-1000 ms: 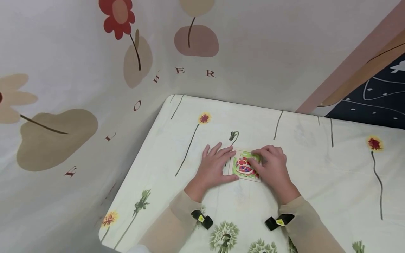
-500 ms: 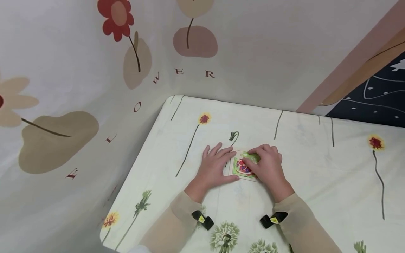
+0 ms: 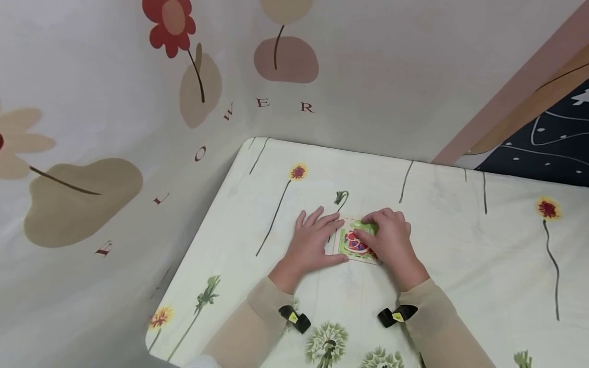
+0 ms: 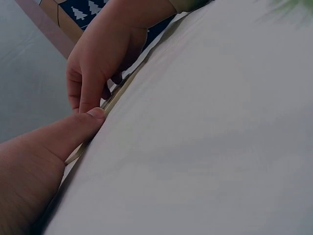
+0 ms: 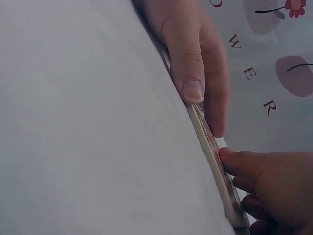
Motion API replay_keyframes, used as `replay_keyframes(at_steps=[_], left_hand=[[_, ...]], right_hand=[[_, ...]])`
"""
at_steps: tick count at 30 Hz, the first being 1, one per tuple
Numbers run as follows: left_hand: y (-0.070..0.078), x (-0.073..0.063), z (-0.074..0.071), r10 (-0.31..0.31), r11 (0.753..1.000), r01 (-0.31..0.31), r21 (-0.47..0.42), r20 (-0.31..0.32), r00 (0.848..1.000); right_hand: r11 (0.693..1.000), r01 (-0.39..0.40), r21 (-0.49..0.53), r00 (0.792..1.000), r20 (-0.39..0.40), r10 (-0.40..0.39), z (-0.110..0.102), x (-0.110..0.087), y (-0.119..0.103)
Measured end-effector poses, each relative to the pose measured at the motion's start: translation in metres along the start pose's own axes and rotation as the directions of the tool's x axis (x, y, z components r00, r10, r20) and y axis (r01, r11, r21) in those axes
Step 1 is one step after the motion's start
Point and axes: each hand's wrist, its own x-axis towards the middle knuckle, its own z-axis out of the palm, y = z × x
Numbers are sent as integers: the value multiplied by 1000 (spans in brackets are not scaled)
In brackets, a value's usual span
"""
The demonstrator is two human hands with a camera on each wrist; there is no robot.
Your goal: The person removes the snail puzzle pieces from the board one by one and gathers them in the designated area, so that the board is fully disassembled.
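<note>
A small, thin square board (image 3: 345,245) lies flat on the cloth, with a green, red and purple picture on its face. It appears edge-on in the right wrist view. My left hand (image 3: 310,244) rests at the board's left side with fairly straight, spread fingers. Its thumb touches the near edge and its index finger the far left corner. My right hand (image 3: 392,243) bends over the right part of the board, thumb and index finger down on the picture, the other fingers curled. Whether a piece sits between those fingertips is hidden.
The white flowered cloth (image 3: 460,245) covers the table, whose left edge runs beside the patterned curtain (image 3: 115,102). More printed curtain hangs behind the far edge. Both wrists carry black straps (image 3: 295,319).
My right hand has shifted slightly left over the picture, then stayed almost still during the last half second. My left hand and the board have kept their places.
</note>
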Motion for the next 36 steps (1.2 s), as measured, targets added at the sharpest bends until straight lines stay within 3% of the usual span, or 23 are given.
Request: replay_keyframes(at_steps=[7,17,32,36], left_hand=[[0,1,0,-2,1000,2,2,3,1000],[0,1,0,-3,1000,3,8,8,1000],[1,1,-1,-6,1000,5,16,11,1000],[0,0,0,-5,1000,4,19,9,1000]], right_hand=[[1000,1,15,1000,2,-1,-1,2,0],[997,73,-4,996,-57,-73,0,0,1],[978,206,-30,971,-122,-208,0,-4,7],[967,253,-29,952,-172,-254,-2,-6,10]])
